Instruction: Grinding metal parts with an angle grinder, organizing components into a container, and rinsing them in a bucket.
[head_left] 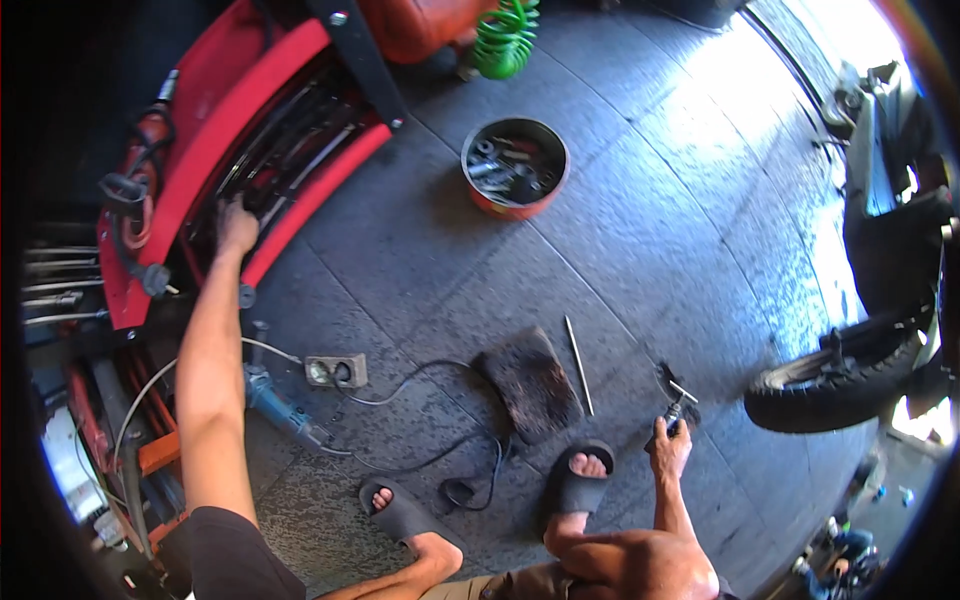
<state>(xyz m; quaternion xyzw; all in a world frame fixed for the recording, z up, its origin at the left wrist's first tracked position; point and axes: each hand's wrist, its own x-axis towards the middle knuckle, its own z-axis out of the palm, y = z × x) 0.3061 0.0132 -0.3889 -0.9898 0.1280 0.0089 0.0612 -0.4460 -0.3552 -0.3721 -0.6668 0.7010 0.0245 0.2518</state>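
My left hand reaches into the long tray of a red tool cart, among dark and shiny metal tools. Its fingertips are lost among them, so I cannot make out whether it grips anything. Low on the right, my right hand is closed around a T-shaped metal tool. The tool's bright crossbar sticks out beyond the fingers, and its dark lower part is partly covered by the hand.
A red-sided bowl of metal parts stands on the dark tiled floor. Nearer are a worn brown pad, a thin metal rod, a blue corded power tool and a socket box. A tyre stands at right.
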